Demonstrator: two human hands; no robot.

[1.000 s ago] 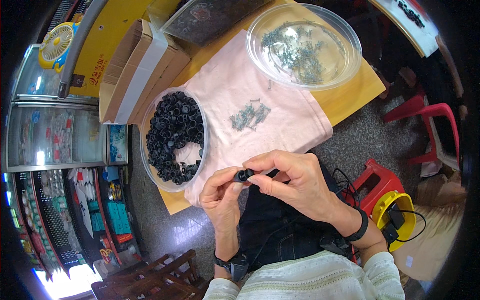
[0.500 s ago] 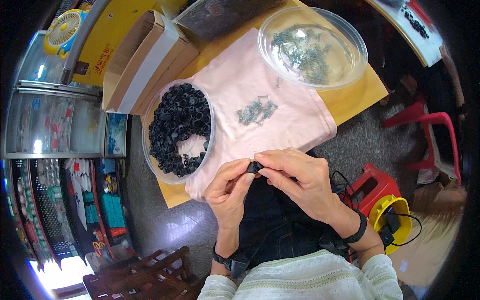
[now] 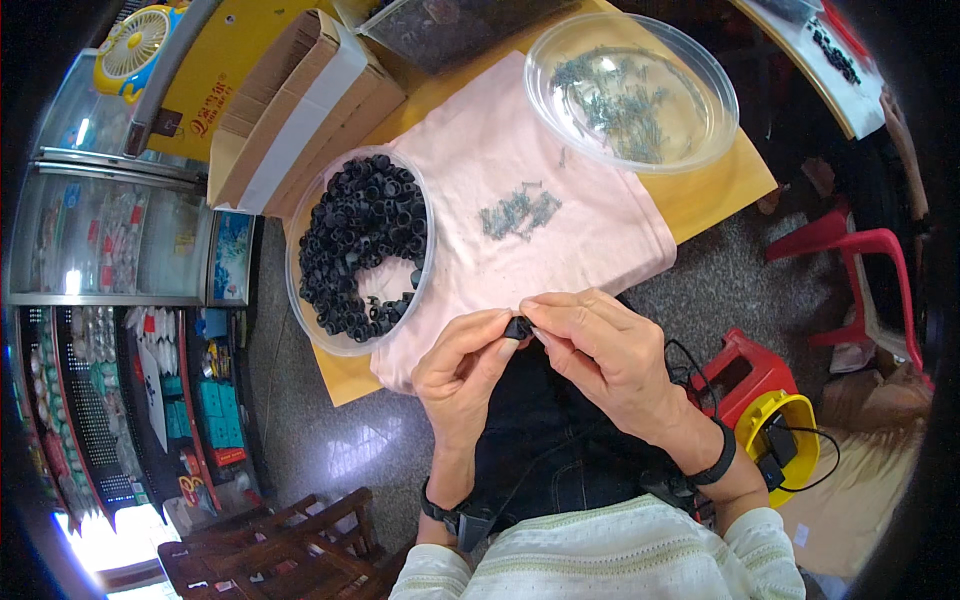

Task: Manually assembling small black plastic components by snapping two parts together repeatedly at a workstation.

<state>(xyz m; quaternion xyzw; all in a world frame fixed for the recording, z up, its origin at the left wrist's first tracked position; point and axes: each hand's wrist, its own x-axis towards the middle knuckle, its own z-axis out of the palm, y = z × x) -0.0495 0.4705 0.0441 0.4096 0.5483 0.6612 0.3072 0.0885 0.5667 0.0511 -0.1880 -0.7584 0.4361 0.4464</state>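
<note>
A small black plastic cap-like part [image 3: 517, 328] is held up in front of my body, just off the near edge of the pink cloth [image 3: 610, 235]. My left hand [image 3: 455, 375] pinches it between thumb and forefinger from the left. From the other side, my right hand [image 3: 615, 365] presses its closed fingertips to the part's right end; whether a tiny piece sits in them I cannot make out. On the cloth lies a loose heap of thin metal pieces like small screws [image 3: 520, 212]. Many black ring-shaped caps [image 3: 365, 225] fill a round clear tub [image 3: 291, 270] to the left.
At the far right of the table, another clear tub [image 3: 735, 110] holds more thin metal pieces. A cardboard box [image 3: 315, 110] stands behind the caps. Right of my body are a red stool [image 3: 745, 375], a yellow bucket [image 3: 800, 410] with cables, and a red chair [image 3: 855, 240].
The black part has turned a little in my fingers and shifted slightly right. My right thumb has eased back from it. The whole view has tilted slightly.
</note>
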